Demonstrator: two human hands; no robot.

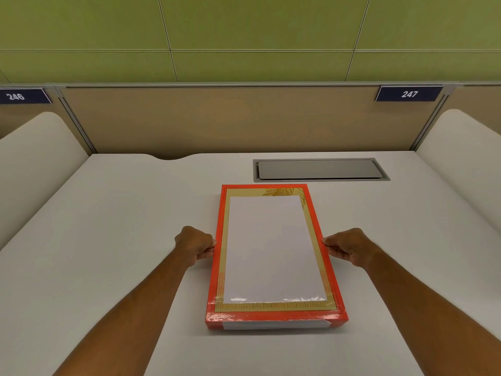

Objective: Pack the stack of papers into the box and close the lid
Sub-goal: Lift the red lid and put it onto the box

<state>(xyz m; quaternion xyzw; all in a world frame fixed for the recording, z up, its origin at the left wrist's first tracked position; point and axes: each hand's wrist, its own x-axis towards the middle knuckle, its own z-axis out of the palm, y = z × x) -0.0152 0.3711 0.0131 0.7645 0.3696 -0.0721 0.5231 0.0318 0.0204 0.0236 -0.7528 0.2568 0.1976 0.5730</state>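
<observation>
one red box [273, 318] lies flat on the white desk [108, 240], long side pointing away from the person. on its top there is a beige panel with a white sheet [271, 248] in the middle; it is not possible to tell if this is the closed lid with a label on it, or the papers lying in the open box. no separate stack of papers is seen on the desk.

the left hand [193, 246] pinches the left long edge of the box near the middle, and the right hand [345, 246] pinches the right long edge at the same height. both grips are narrow, the fingertips closed on the red rim.

it seems the step in hand is to seat or lift the lid. to do it well, both hands should move together and keep the top level, so that one side does not jam, and then press along the edges.

counted: one box, one white sheet visible, two hands, one grey cable hatch [320, 169] behind the box, two number plates, 246 [16, 96] and 247 [409, 94]
</observation>
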